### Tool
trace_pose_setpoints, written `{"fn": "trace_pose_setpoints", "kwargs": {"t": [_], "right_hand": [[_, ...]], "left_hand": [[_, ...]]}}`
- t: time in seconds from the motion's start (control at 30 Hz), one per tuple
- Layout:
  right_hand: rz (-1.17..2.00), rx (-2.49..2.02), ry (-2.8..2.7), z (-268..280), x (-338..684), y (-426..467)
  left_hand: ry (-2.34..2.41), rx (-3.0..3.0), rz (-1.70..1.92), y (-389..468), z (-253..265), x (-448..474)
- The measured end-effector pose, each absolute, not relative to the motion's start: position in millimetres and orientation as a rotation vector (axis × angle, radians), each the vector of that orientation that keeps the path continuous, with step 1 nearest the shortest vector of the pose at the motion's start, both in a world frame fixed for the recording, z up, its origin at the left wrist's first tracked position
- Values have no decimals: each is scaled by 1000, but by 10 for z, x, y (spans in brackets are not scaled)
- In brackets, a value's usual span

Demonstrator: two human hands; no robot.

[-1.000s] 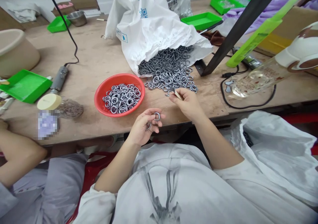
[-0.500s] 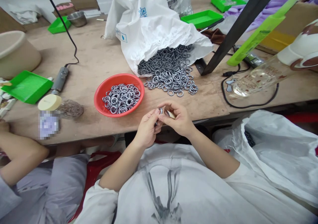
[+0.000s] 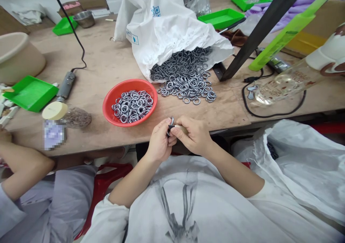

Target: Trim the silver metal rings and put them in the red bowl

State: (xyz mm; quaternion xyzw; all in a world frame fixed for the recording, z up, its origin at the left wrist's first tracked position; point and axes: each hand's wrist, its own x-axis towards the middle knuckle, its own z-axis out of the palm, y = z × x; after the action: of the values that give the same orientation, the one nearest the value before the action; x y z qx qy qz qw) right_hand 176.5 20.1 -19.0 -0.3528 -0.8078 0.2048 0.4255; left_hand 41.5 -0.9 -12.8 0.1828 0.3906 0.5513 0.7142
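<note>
Pinching one small grey metal ring (image 3: 171, 121) at centre frame, both hands, left (image 3: 159, 142) and right (image 3: 194, 135), grip its stiff, light, likely slippery rim.

- Hands at work: two — left hand (image 3: 159, 141) and right hand (image 3: 194, 135), pinched together on one metal ring (image 3: 171, 121).
- Red bowl (image 3: 129, 102): one, holding many rings.
- White bag (image 3: 164, 27): one, with one spilled heap of rings (image 3: 185, 76) — too many to count.
- Green trays (image 3: 31, 93): four in view.
- Beige tub (image 3: 18, 58): one.
</note>
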Motion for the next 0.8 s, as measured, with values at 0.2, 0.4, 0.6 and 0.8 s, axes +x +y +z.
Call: {"fn": "trace_pose_setpoints", "kwargs": {"t": [0.2,0.4,0.6,0.8], "right_hand": [[731,-1181,-1880,-338,1811,407],[387,-1833,-1969,-404,2052,966],[164,-1926,-2260,-281,1987,1073],[203,-1835,-2295,-300,1992,1085]], "left_hand": [[890,440,1170,-53,-142,434],[893,483,1109,-98,-131,406],[922,534,1113,-9,-173,296],[1014,513,1169,119,-179,199]]}}
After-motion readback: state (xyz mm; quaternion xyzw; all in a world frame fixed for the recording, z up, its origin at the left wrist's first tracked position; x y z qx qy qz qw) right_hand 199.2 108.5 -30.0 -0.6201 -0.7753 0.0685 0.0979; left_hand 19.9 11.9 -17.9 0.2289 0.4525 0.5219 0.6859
